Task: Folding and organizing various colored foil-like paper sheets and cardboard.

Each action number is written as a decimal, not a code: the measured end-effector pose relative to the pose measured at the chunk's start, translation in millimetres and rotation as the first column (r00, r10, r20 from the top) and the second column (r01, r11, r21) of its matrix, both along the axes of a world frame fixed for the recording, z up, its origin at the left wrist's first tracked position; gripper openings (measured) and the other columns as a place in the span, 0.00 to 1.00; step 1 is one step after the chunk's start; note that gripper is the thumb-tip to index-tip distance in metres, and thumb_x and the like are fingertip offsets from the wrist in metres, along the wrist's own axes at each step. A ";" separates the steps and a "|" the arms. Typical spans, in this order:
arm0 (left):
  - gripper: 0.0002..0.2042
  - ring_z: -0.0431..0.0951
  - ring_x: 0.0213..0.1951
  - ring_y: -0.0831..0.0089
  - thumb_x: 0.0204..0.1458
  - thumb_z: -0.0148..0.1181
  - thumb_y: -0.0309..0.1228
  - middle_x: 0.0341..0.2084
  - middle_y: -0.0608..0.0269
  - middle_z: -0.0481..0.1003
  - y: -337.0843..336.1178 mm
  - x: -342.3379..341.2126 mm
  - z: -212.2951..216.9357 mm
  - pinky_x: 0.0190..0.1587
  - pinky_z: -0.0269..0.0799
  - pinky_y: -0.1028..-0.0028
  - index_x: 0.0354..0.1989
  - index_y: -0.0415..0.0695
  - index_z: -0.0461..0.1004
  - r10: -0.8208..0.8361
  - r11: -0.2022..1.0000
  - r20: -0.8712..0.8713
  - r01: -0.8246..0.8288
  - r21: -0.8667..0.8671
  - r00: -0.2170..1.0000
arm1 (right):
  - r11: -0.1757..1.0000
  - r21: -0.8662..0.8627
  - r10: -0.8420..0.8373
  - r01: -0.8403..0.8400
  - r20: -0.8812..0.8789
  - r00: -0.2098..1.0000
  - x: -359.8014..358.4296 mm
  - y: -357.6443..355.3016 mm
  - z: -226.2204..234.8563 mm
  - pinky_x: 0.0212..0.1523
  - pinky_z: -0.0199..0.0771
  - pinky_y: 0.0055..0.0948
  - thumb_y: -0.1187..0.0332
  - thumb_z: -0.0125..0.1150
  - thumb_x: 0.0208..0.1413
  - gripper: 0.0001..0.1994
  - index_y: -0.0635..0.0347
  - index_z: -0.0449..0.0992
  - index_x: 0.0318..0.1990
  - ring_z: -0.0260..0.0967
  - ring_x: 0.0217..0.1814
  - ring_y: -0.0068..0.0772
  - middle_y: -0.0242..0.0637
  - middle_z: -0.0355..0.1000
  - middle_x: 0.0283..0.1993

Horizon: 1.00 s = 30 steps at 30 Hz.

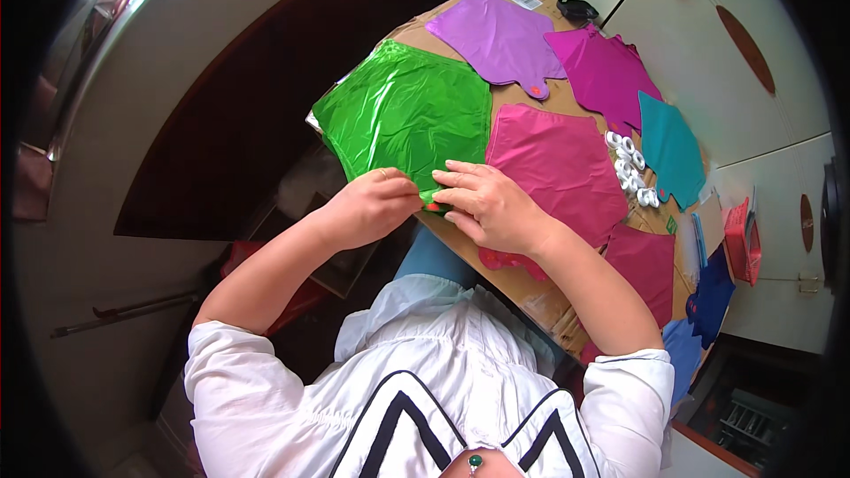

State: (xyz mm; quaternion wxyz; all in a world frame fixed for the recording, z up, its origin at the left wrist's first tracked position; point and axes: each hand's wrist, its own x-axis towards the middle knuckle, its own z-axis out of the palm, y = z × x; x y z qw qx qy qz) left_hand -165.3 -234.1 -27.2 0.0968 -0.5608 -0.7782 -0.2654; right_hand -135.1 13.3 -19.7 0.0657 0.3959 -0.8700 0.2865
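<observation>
A flat green foil balloon (pixel 405 112) lies on a brown cardboard sheet (pixel 531 296) across my lap. My left hand (pixel 372 206) pinches the balloon's near edge at its neck. My right hand (pixel 489 204) presses the same spot from the other side, fingertips on the green foil, palm over a pink foil balloon (pixel 562 165). Both hands meet at the neck, where a small orange spot shows between the fingers.
More flat foil balloons lie on the cardboard: a violet one (pixel 500 35), a magenta one (pixel 606 71), a teal one (pixel 670 149), another pink one (pixel 645 265) and blue ones (pixel 708 296). White plastic rings (pixel 629 168) sit between them. White cupboard doors stand to the right.
</observation>
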 end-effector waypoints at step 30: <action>0.26 0.75 0.42 0.63 0.43 0.69 0.36 0.39 0.59 0.72 9.8 33.8 24.0 0.47 0.68 0.64 0.52 0.42 0.71 0.239 0.971 -0.134 -0.235 0.043 0.962 | 0.860 -0.155 -0.306 0.486 0.606 0.735 -48.6 -17.2 3.3 0.33 0.73 0.35 0.62 0.69 0.44 0.12 0.63 0.81 0.30 0.76 0.28 0.40 0.49 0.75 0.25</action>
